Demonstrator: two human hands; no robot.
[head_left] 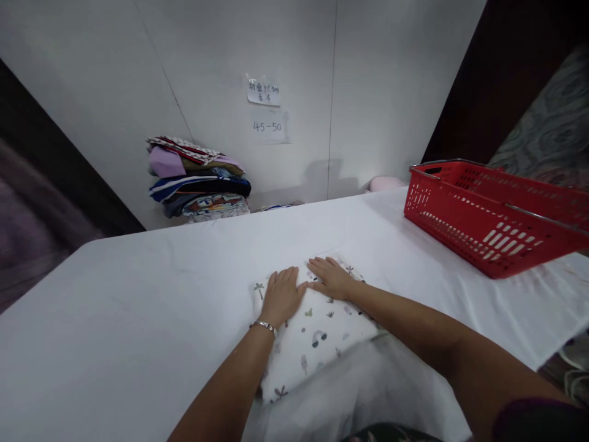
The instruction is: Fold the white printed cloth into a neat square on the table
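Note:
A white cloth (317,337) printed with small palm trees, rainbows and leaves lies folded on the table in front of me. My left hand (282,296) rests flat on its far left part, fingers stretched out, a silver bracelet at the wrist. Flat on the far right part lies my right hand (332,278), with its fingers spread forward. My two thumbs almost meet in the middle. Beneath my palms the print is hidden. The cloth's near edge reaches toward my body.
The table (184,331) has a white cover. At its right stands a red plastic basket (460,227) with metal handles. Behind the far edge rises a stack of folded fabrics (200,178). Paper signs (269,126) hang on the wall, and a pink item (386,183) shows behind the table.

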